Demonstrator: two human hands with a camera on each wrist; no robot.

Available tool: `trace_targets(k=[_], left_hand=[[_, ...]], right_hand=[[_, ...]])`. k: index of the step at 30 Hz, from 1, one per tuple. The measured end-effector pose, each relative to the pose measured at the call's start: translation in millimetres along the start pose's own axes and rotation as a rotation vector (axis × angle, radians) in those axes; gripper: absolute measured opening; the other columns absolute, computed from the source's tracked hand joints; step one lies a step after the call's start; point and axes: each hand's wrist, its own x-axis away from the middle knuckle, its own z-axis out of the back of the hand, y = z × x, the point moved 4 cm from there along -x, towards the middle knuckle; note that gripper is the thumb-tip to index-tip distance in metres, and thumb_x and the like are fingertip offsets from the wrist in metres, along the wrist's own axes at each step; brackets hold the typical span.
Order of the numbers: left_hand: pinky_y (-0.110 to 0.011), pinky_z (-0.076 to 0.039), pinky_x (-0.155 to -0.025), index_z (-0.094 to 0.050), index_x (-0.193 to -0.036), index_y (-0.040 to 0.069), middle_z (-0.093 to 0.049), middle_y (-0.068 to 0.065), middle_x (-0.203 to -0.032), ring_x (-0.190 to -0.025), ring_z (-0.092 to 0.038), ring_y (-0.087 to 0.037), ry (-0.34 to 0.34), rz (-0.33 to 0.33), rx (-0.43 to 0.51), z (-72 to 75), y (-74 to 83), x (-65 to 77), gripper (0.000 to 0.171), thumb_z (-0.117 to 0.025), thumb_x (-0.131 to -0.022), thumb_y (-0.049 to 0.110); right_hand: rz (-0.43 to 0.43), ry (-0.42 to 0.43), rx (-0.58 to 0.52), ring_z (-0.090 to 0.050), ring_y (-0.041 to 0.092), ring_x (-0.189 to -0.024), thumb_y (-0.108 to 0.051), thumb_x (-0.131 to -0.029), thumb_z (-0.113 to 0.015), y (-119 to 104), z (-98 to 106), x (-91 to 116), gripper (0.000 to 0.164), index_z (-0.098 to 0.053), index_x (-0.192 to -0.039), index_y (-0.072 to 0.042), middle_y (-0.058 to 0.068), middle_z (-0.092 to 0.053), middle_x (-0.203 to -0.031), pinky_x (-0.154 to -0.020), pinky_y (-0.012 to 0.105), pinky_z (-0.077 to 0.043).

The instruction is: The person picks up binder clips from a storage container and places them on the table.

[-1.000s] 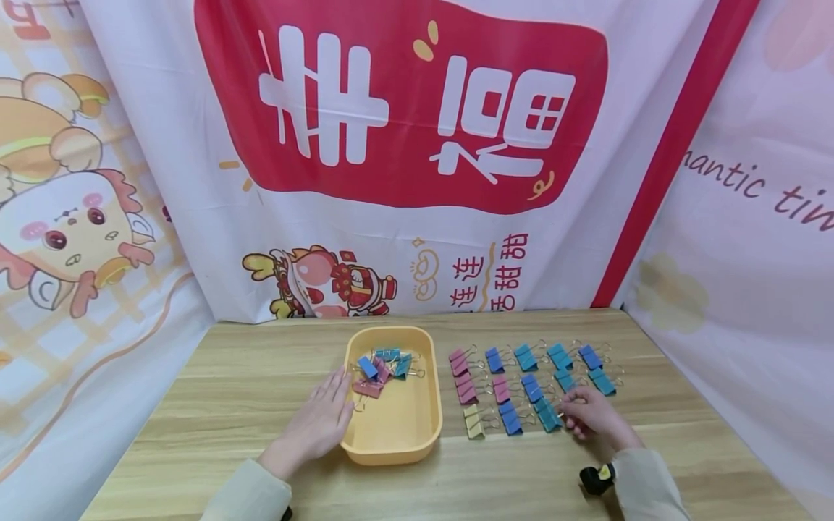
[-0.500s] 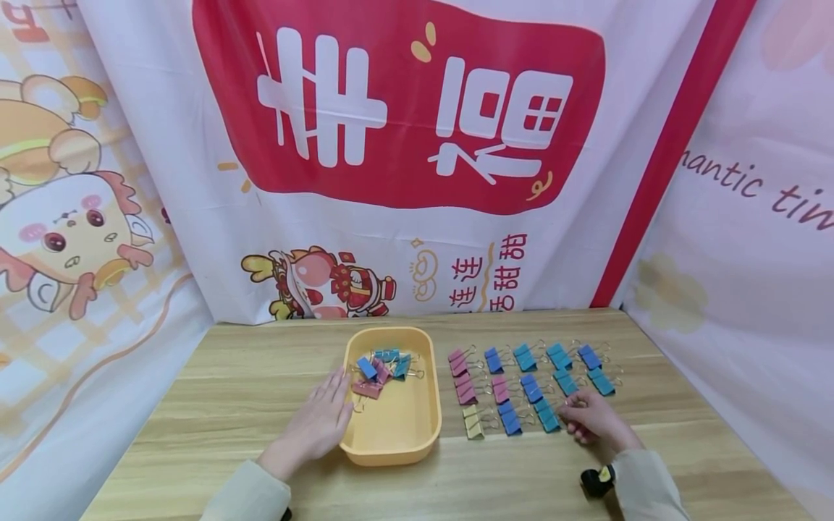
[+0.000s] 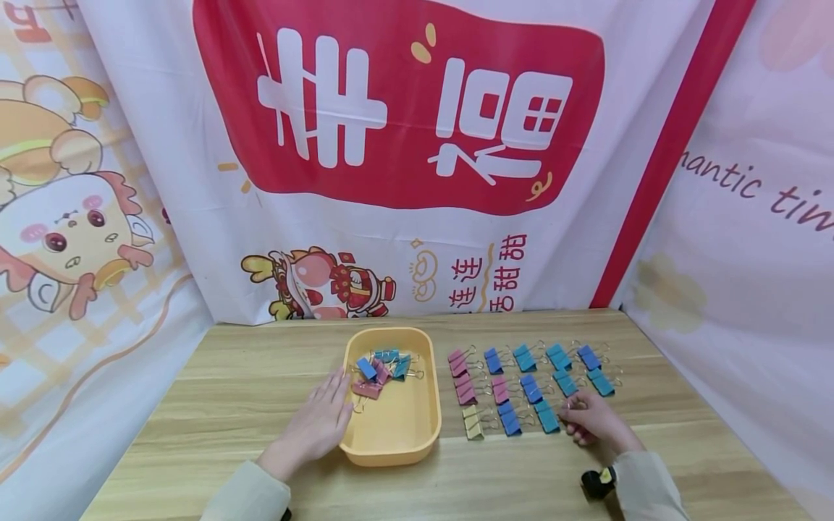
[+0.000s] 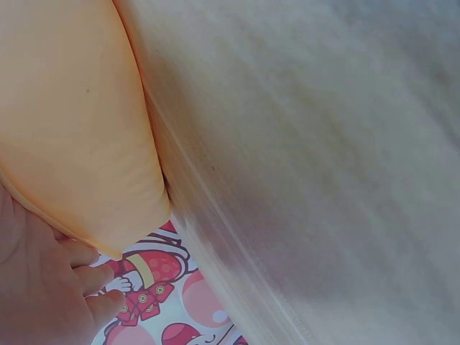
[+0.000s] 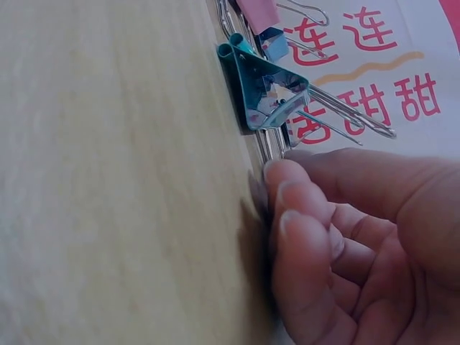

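Note:
My left hand [image 3: 317,418] lies along the left side of a yellow plastic tub [image 3: 391,457], its fingers fairly straight against the wall. In the left wrist view, fingers [image 4: 90,279] show beside the tub's wall [image 4: 79,108]. Inside the tub is a small heap of binder clips, among them a blue binder clip [image 3: 367,369] and a pink binder clip [image 3: 368,390]. At the front right of the laid-out clips, my right hand [image 3: 596,417] pinches the wire handle of a teal binder clip [image 3: 546,417]. The right wrist view shows the fingertips at that teal clip's wire [image 5: 270,146].
Several binder clips stand in rows right of the tub, including a yellow one [image 3: 473,423], a pink one [image 3: 465,389] and a blue one [image 3: 510,418]. A printed cloth [image 3: 404,253] hangs behind the wooden table [image 3: 260,362].
Since a second ago, the teal clip at my right fingers has shifted slightly and sits straighter in its row. My left hand and the tub hold their place.

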Motion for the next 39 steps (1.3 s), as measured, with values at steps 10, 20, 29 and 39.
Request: trace_targets(k=[10,20,29,39], left_hand=[[-0.049,-0.018,-0.108,-0.023,-0.142,-0.007,-0.015,-0.023,-0.148,-0.135,-0.014,-0.036,0.002,-0.003,0.005,0.7,-0.4,1.4,0.054,-0.030,-0.101,0.027],[-0.048,-0.017,-0.108,-0.023,-0.142,-0.006,-0.014,-0.022,-0.149,-0.135,-0.014,-0.035,0.005,0.002,0.006,2.8,-0.1,1.8,0.054,-0.029,-0.101,0.028],[-0.048,-0.017,-0.108,-0.022,-0.143,-0.006,-0.011,-0.020,-0.149,-0.136,-0.013,-0.034,-0.007,0.005,-0.012,2.0,0.0,1.3,0.055,-0.027,-0.101,0.029],[-0.047,-0.017,-0.108,-0.023,-0.143,-0.005,-0.012,-0.020,-0.150,-0.136,-0.013,-0.035,-0.014,0.013,0.001,1.6,0.0,0.0,0.055,-0.027,-0.101,0.030]], right_hand=[[0.046,0.019,-0.024,-0.054,0.015,-0.051,-0.005,-0.089,-0.056,-9.1,12.8,-0.8,0.019,-0.047,-0.100,0.007,0.010,-0.058,-0.066,-0.047,0.027,-0.051],[0.167,0.125,0.043,-0.056,0.018,-0.053,-0.011,-0.092,-0.055,-72.3,22.7,-8.5,0.023,-0.049,-0.104,0.007,0.010,-0.057,-0.064,-0.051,0.034,-0.053],[0.232,0.111,0.095,-0.053,0.019,-0.053,-0.018,-0.092,-0.057,-135.6,-8.5,-19.1,0.027,-0.051,-0.110,0.002,0.011,-0.055,-0.064,-0.055,0.040,-0.053],[0.360,0.027,0.075,-0.055,0.021,-0.051,-0.011,-0.090,-0.057,-192.9,-49.8,-27.0,0.021,-0.053,-0.108,0.000,0.015,-0.057,-0.065,-0.048,0.032,-0.051]])
